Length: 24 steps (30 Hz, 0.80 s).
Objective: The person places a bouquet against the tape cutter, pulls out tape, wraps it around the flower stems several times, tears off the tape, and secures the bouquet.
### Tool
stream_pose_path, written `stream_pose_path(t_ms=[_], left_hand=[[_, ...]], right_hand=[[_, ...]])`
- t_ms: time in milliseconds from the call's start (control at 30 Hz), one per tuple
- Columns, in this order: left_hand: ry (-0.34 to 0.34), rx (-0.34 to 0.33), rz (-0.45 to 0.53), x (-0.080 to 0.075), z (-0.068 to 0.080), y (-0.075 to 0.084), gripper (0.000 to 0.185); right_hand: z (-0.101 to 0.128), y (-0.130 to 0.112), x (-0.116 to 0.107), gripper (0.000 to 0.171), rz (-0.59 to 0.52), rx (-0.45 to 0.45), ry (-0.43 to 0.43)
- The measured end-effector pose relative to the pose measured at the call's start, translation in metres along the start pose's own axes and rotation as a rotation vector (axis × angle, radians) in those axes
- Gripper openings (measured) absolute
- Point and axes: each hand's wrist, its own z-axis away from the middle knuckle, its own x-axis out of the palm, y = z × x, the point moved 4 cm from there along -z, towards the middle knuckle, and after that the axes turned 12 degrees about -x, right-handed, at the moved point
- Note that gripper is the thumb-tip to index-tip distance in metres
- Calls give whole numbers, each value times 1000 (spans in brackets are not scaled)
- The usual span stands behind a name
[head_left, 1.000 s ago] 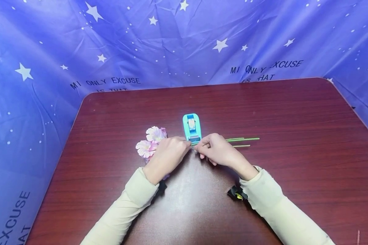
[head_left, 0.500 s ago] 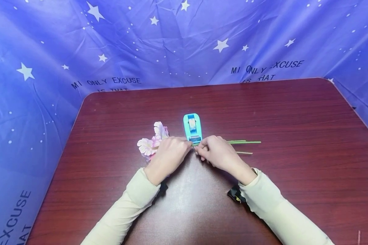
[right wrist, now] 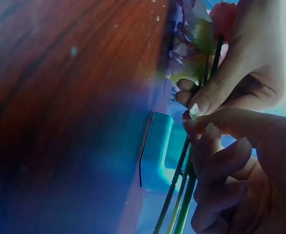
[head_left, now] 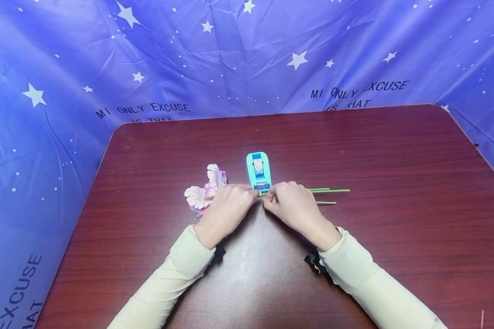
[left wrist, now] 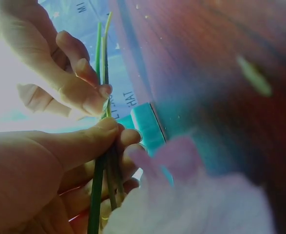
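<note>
My left hand (head_left: 226, 205) pinches a bundle of artificial flower stems (left wrist: 98, 190) between thumb and fingers. Pale pink and white blossoms (head_left: 199, 196) stick out on its left side. Close beside it, my right hand (head_left: 294, 210) pinches a small piece of clear tape (right wrist: 194, 111) against the stems, just past the left thumb. The green stem ends (head_left: 333, 190) extend to the right beyond that hand. A turquoise tape dispenser (head_left: 265, 171) stands directly behind both hands, its near end by the fingertips. In the head view, my fingers mostly hide the taped spot.
The dark red wooden table (head_left: 156, 155) spreads around the hands. A blue curtain (head_left: 247, 55) with white stars and lettering hangs behind and at the sides. Near the lower right lies a thin pinkish stick (head_left: 482, 317).
The blossoms have turned slightly while the left hand stayed in place. My right hand's fingers have closed in at the stems, and its wrist shifted a little left. The dispenser stayed put.
</note>
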Motion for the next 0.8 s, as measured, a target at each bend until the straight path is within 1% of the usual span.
stream_pose_path(t_ms=[200, 333, 433, 567, 667, 800], left_hand=[[11, 8, -7, -1, 0, 1, 20], [14, 8, -12, 0, 0, 1, 19], [23, 10, -8, 0, 0, 0, 19], [36, 12, 6, 0, 0, 0, 22], [35, 8, 13, 0, 0, 0, 22], [26, 6, 7, 0, 0, 1, 19]], right_hand=[[0, -3, -2, 25, 103, -48, 82], [0, -3, -2, 30, 147, -76, 115], [-1, -3, -2, 29, 154, -105, 114], [-2, -4, -3, 26, 145, -172, 111], [-3, -4, -5, 22, 135, -219, 117], [-3, -4, -5, 20, 134, -248, 123]])
